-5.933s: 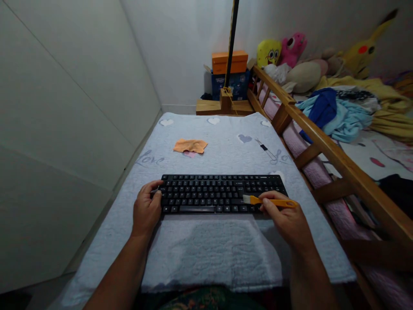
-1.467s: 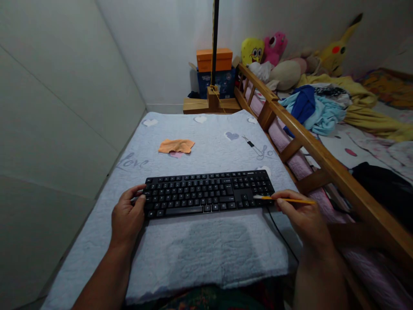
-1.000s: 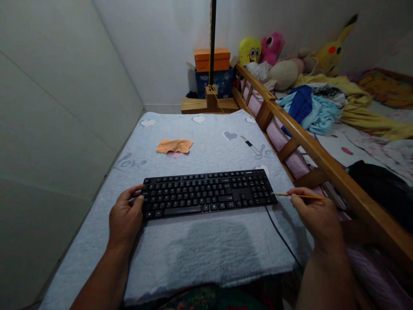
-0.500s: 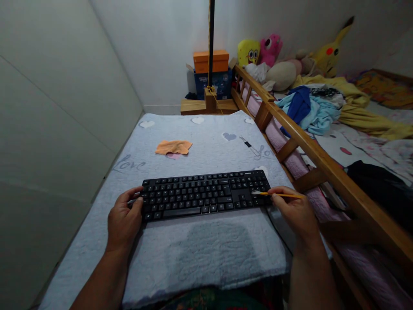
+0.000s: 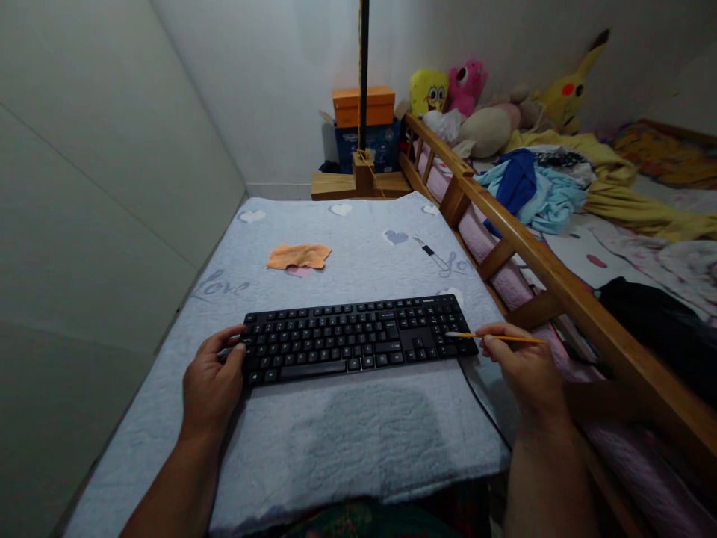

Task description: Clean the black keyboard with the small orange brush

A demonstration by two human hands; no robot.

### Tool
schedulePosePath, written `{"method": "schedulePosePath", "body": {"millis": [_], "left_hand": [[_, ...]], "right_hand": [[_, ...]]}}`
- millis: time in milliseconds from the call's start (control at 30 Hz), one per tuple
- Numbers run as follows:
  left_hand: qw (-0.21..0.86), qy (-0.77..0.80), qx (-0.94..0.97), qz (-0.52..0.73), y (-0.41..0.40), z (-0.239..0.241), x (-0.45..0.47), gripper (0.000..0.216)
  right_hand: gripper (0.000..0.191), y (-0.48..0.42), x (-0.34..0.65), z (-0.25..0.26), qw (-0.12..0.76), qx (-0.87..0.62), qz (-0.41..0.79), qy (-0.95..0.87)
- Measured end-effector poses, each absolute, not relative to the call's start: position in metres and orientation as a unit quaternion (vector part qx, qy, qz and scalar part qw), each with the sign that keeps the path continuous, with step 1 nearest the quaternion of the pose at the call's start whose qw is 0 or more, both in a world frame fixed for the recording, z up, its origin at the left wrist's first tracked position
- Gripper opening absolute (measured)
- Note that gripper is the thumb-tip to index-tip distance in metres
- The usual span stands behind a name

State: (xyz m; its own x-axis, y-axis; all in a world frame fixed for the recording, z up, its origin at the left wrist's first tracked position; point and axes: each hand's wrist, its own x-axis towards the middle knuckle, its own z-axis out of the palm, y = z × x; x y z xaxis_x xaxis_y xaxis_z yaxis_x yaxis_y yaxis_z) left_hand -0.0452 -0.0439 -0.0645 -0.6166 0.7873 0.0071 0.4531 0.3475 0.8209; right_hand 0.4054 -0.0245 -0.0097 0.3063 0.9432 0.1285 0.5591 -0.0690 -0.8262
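Note:
A black keyboard (image 5: 336, 340) lies across the cloth-covered table, its cable running off below the right end. My left hand (image 5: 216, 373) grips the keyboard's left end, thumb on the near side and fingers at the edge. Pinched in my right hand (image 5: 518, 362) is a thin paintbrush (image 5: 509, 338) with a yellow-orange handle. Its pale bristles point left and rest at the number pad keys; whether they press on the keys I cannot tell.
An orange cloth (image 5: 299, 256) lies beyond the keyboard. A wire tool with a black grip (image 5: 428, 250) sits at the far right of the table (image 5: 358, 426). A wooden bed rail (image 5: 526, 246) runs along the right side. Boxes (image 5: 364, 106) stand behind.
My right hand has shifted right with the paintbrush, so the bristles now sit farther right on the number pad. My left hand still holds the keyboard's left end.

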Motion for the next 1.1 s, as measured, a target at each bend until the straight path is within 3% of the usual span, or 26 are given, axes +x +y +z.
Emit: {"method": "schedulePosePath", "body": {"millis": [267,433,600,867,1100], "left_hand": [[0.199,0.798,0.389,0.416,-0.043,-0.064,-0.045,0.047],[0.206,0.793,0.384,0.424,-0.044,-0.066,-0.045,0.048],[0.210,0.792,0.386,0.424,-0.044,-0.065,-0.046,0.050],[0.198,0.794,0.395,0.417,-0.043,-0.065,-0.046,0.046],[0.205,0.792,0.388,0.424,-0.043,-0.064,-0.045,0.047]], "right_hand": [[0.018,-0.022,0.422,-0.013,0.431,-0.730,0.133,-0.514],[0.019,-0.027,0.408,-0.014,0.461,-0.672,0.224,-0.534],[0.019,-0.026,0.388,-0.011,0.433,-0.648,0.289,-0.556],[0.016,-0.028,0.422,-0.013,0.435,-0.718,0.164,-0.518],[0.020,-0.037,0.394,-0.006,0.416,-0.635,0.303,-0.576]]}}
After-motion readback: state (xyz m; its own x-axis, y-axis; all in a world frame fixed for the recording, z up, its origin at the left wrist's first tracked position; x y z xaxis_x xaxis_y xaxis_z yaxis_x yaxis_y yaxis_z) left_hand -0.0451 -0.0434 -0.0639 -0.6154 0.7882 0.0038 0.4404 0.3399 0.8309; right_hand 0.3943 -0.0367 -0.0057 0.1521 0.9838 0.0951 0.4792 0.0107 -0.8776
